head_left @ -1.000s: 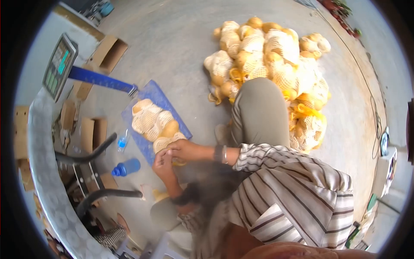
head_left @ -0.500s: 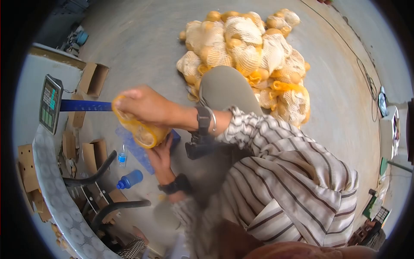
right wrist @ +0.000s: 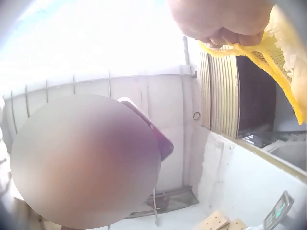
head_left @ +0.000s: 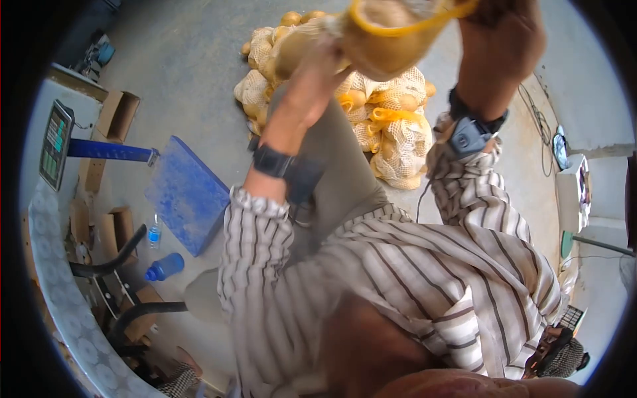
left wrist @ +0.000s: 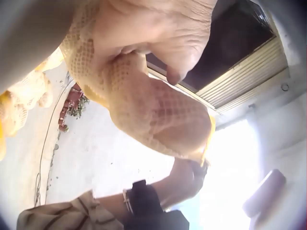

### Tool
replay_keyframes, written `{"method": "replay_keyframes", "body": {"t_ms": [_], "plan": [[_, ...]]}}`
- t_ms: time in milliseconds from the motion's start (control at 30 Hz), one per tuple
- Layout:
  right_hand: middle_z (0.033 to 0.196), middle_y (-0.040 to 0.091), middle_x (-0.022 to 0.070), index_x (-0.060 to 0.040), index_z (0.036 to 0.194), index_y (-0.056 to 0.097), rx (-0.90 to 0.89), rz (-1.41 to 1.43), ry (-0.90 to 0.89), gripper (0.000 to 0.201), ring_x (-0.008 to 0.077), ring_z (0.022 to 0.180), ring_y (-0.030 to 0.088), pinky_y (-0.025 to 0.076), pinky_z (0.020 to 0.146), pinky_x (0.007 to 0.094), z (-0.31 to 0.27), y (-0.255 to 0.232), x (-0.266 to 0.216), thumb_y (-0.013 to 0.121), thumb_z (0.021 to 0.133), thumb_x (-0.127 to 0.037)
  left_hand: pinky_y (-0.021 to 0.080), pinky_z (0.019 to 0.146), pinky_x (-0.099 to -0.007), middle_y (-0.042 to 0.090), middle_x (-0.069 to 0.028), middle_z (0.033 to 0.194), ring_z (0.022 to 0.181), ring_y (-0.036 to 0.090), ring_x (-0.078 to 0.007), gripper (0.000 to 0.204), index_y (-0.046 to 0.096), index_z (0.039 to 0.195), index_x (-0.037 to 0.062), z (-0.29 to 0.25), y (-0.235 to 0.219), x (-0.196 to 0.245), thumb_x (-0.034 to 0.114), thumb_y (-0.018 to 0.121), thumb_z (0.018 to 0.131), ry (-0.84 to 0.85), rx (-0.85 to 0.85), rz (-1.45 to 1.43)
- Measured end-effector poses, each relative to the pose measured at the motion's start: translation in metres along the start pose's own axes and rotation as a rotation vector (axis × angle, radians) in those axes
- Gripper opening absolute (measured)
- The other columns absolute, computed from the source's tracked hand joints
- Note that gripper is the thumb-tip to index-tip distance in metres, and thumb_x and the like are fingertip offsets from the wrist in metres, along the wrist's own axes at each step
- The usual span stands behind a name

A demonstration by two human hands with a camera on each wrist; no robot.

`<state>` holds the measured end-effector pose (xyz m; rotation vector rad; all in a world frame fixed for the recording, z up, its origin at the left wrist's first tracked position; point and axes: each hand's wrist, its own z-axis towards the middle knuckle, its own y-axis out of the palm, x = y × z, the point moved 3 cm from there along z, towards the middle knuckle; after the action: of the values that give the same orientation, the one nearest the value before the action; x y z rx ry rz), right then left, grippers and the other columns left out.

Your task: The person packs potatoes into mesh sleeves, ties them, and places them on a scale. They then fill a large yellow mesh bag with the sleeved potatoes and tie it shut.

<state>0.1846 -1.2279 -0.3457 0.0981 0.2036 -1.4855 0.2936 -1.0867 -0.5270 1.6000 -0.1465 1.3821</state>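
Observation:
Raised over the pile, a mesh bag (head_left: 385, 56) of round yellow-brown produce has its yellow-edged mouth facing up in the head view. My right hand (head_left: 507, 36) grips the yellow rim; curled fingers on the yellow edging (right wrist: 271, 69) show in the right wrist view. On the bag's other side, my left hand (head_left: 308, 86) is blurred. The left wrist view has that hand (left wrist: 153, 28) holding the white netting (left wrist: 168, 112), its thumb bent over it and its fingers mostly hidden.
Many filled net bags (head_left: 398, 136) lie heaped on the floor ahead. At left stands a blue platform scale (head_left: 189, 199) with its display (head_left: 56, 146). Near it are a blue bottle (head_left: 166, 266), a small water bottle (head_left: 154, 233) and cardboard boxes (head_left: 118, 116).
A second ago the bag lay on the scale with both hands at its near end. It was then lifted, and both hands have since carried it up and rightward.

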Motion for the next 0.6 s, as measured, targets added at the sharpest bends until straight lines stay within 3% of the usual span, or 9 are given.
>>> {"method": "replay_keyframes", "body": {"t_ms": [33,100,267,300,400,467,533,567,600], "plan": [[0.080,0.060,0.0096,-0.0070,0.096,0.058,0.095,-0.522,-0.292,0.012,0.0250,0.070,0.060,0.049,0.063,0.0339,0.003,-0.005,0.002,0.052,0.095,-0.018,0.030,0.111,-0.0419,0.042,-0.0052,0.143,0.133,0.038,-0.0214,0.049,0.039,0.138,0.0120,0.005,0.013,-0.010,0.043,0.041,0.100,-0.035,-0.101,-0.006],[0.092,0.064,0.0139,-0.0074,0.111,0.059,-0.060,-0.820,-0.174,0.020,0.0288,0.082,0.063,0.050,0.071,0.0364,0.016,-0.011,0.025,0.054,0.093,-0.015,0.028,0.112,-0.0425,0.038,-0.0066,0.146,0.136,0.034,-0.0222,0.057,0.033,0.142,0.0110,0.009,0.035,-0.032,0.048,0.040,0.099,-0.087,-0.216,0.028],[0.115,0.063,0.0139,-0.0130,0.131,0.052,-0.041,-0.733,-0.426,0.039,0.0248,0.099,0.063,0.049,0.084,0.0371,0.027,-0.038,0.124,0.055,0.093,-0.016,0.016,0.118,-0.0422,0.012,-0.0136,0.158,0.147,0.010,-0.0249,0.098,0.003,0.153,0.0086,0.009,0.071,-0.100,0.075,0.034,0.088,-0.326,-0.461,0.034],[0.100,0.066,0.0109,-0.0073,0.113,0.058,-0.206,-0.611,-0.408,0.029,0.0221,0.087,0.065,0.050,0.073,0.0336,0.032,-0.045,0.121,0.061,0.084,-0.010,0.017,0.117,-0.0420,0.013,-0.0156,0.158,0.146,0.012,-0.0259,0.100,0.004,0.153,0.0079,0.006,0.075,-0.105,0.076,0.035,0.087,-0.331,-0.482,0.048],[0.074,0.064,0.0119,0.0001,0.088,0.062,-0.299,-0.494,-0.505,0.009,0.0171,0.068,0.064,0.049,0.060,0.0295,0.019,-0.046,0.108,0.057,0.085,-0.006,0.021,0.116,-0.0418,0.017,-0.0187,0.156,0.145,0.017,-0.0278,0.103,0.005,0.153,0.0066,-0.008,0.080,-0.118,0.078,0.036,0.085,-0.379,-0.518,0.049],[0.073,0.063,0.0067,0.0011,0.086,0.061,-0.037,0.578,0.793,0.012,0.0128,0.065,0.060,0.046,0.057,0.0267,0.001,-0.058,0.163,0.055,0.091,-0.008,0.023,0.116,-0.0417,0.021,-0.0198,0.154,0.144,0.020,-0.0286,0.103,0.006,0.152,0.0060,-0.010,0.074,-0.122,0.078,0.036,0.085,-0.423,-0.537,0.052],[0.070,0.060,0.0029,-0.0002,0.084,0.061,-0.156,0.380,0.638,0.018,0.0119,0.060,0.056,0.043,0.054,0.0249,-0.018,-0.072,0.205,0.054,0.094,-0.013,0.027,0.114,-0.0411,0.027,-0.0222,0.152,0.142,0.025,-0.0303,0.102,0.008,0.152,0.0053,-0.015,0.067,-0.131,0.077,0.037,0.086,-0.449,-0.464,0.112],[0.068,0.058,0.0015,-0.0010,0.083,0.062,-0.360,0.012,0.214,0.021,0.0109,0.057,0.054,0.041,0.051,0.0248,-0.026,-0.073,0.205,0.053,0.094,-0.016,0.029,0.113,-0.0413,0.030,-0.0235,0.149,0.140,0.029,-0.0311,0.101,0.012,0.152,0.0032,-0.014,0.064,-0.134,0.076,0.037,0.087,-0.445,-0.427,0.105],[0.066,0.056,0.0007,-0.0018,0.081,0.062,-0.458,-0.035,0.227,0.022,0.0102,0.055,0.051,0.038,0.048,0.0247,-0.043,-0.069,0.212,0.054,0.094,-0.018,0.029,0.113,-0.0413,0.030,-0.0235,0.149,0.140,0.029,-0.0311,0.101,0.012,0.152,0.0032,-0.013,0.061,-0.133,0.076,0.037,0.087,-0.446,-0.428,0.104]]}}
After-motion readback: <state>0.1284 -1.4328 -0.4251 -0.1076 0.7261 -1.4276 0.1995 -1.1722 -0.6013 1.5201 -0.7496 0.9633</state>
